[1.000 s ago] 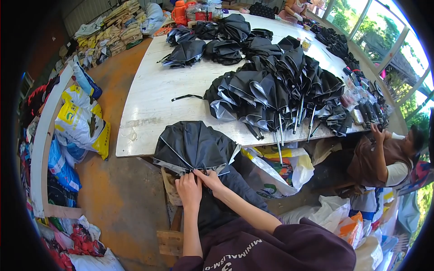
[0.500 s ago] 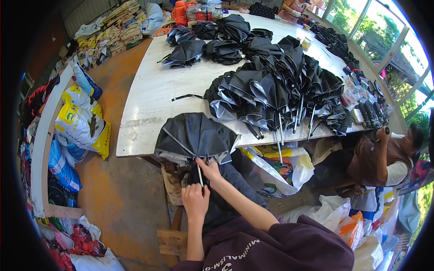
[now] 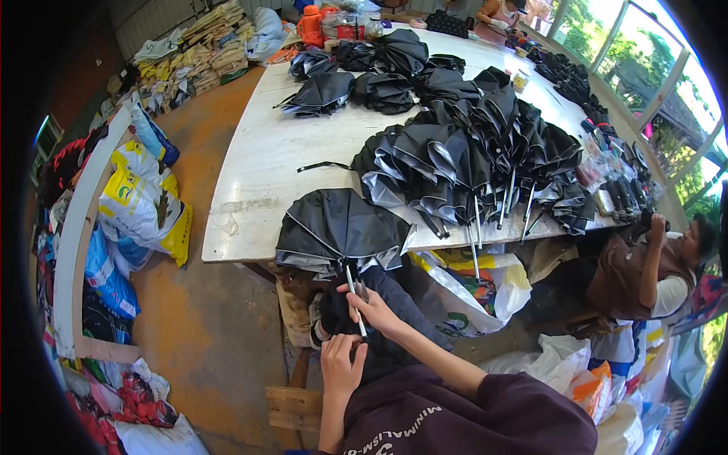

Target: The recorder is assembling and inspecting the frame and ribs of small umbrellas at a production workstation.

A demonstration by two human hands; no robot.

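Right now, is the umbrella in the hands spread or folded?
Half spread: the umbrella canopy fans over the table edge, shaft drawn out.

Both bare forearms rise from the six o'clock edge, out of dark maroon sleeves. The left hand (image 3: 341, 365) sits nearest the body, fingers curled shut in a grip, knuckles turned toward twelve o'clock. The right hand (image 3: 375, 307) lies just ahead of it toward one o'clock, forearm slanting in from five o'clock, its fingers pinched together and pointing toward eleven o'clock.
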